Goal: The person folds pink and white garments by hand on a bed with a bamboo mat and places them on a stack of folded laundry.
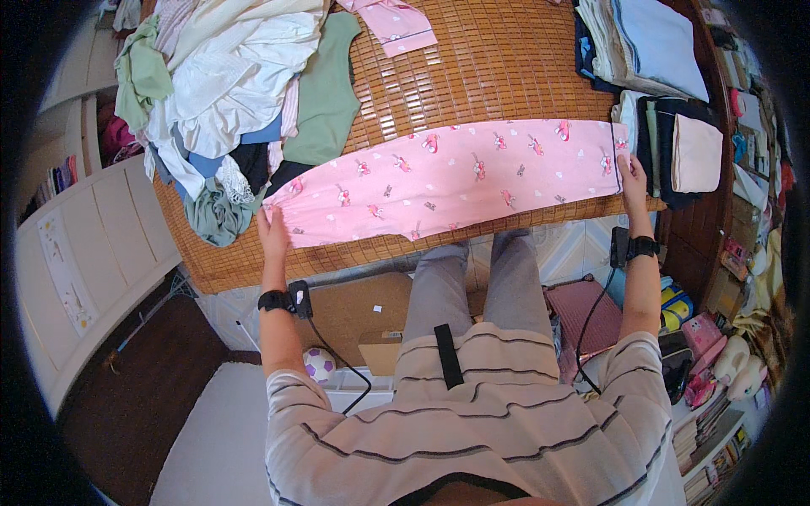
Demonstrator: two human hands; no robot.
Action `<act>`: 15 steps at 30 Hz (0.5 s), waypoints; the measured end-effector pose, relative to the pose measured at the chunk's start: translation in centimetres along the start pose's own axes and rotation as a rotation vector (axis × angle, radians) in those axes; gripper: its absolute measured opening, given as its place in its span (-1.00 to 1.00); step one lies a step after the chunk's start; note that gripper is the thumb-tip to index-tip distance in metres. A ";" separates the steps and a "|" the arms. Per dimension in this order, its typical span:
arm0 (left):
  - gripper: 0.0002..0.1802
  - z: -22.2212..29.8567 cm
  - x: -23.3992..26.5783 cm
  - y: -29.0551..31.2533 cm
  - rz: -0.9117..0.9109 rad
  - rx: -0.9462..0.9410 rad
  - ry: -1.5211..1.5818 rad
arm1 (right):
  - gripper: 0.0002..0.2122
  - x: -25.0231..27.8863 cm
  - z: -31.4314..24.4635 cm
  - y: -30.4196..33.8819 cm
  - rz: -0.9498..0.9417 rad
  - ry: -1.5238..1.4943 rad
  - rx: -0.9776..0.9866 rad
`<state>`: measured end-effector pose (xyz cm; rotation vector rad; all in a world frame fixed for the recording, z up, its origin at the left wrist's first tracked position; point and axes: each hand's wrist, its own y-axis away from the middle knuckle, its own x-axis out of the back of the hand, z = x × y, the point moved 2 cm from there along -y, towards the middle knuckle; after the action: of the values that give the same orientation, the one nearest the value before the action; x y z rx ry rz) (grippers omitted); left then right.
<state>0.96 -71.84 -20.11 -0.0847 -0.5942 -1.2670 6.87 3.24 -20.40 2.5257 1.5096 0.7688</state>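
Note:
Pink printed pajama pants (456, 181), doubled lengthwise, stretch flat along the near edge of the bamboo mat. My left hand (272, 236) pinches the gathered waist end at the left. At the other end, my right hand (633, 179) grips the cuff, which has a dark trim line. Just beyond my left hand lies a loose heap of clothes, with a white garment (224, 93), a sage green sleeveless top (325, 93) and a crumpled grey-green piece (218, 211). Close to my right hand, a stack of folded clothes has a pale peach piece (697, 153) on top.
Another pink printed garment (395, 25) lies at the mat's far side. Folded light blue cloth (662, 46) tops a pile at the far right. The bamboo mat (481, 76) ends in front of my legs. Below are a purple-white ball (320, 364) and a pink box (586, 316).

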 end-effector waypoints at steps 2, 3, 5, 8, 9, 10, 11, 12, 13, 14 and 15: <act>-0.62 -0.8 0.9 0.0 -0.021 0.003 0.076 | -0.78 -0.7 -0.2 0.4 0.041 -0.171 -0.060; -0.61 -1.1 1.3 -0.1 -0.045 0.006 0.154 | -0.78 -0.6 0.5 0.3 0.043 -0.170 -0.065; -0.63 -2.4 1.8 -0.4 -0.080 0.053 -0.011 | -0.76 -0.6 2.6 -0.4 0.075 0.231 -0.031; -0.70 -5.5 1.5 -0.7 -0.216 0.155 -0.101 | -0.70 -1.7 3.8 -1.2 0.033 0.441 0.089; -0.70 -5.7 1.5 -0.7 -0.221 0.158 -0.103 | -0.67 -2.0 3.9 -1.2 0.005 0.484 0.104; -0.68 -5.9 1.4 -0.7 -0.237 0.177 -0.129 | -0.66 -2.2 4.0 -1.2 0.009 0.538 0.103; -0.67 -5.4 1.0 -0.8 -0.255 0.192 -0.151 | -0.66 -1.9 4.5 -1.4 0.015 0.541 0.100; -0.67 -4.9 0.5 -0.7 -0.262 0.190 -0.149 | -0.67 -1.5 4.9 -1.5 0.052 0.531 0.151; -0.67 -4.2 0.3 -0.7 -0.154 0.090 -0.209 | -0.68 -1.0 5.3 -1.5 0.089 0.520 0.202; -0.66 -3.2 0.5 -0.4 -0.037 -0.007 -0.273 | -0.68 -1.2 4.6 -1.3 0.086 0.519 0.201; -0.66 -2.8 1.0 -0.2 -0.029 -0.002 -0.276 | -0.70 -1.8 2.6 -0.8 0.045 0.416 0.164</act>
<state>2.04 -73.79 -22.10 -0.2562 -0.8340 -1.2940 6.79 2.59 -23.56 2.6409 1.6962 1.2937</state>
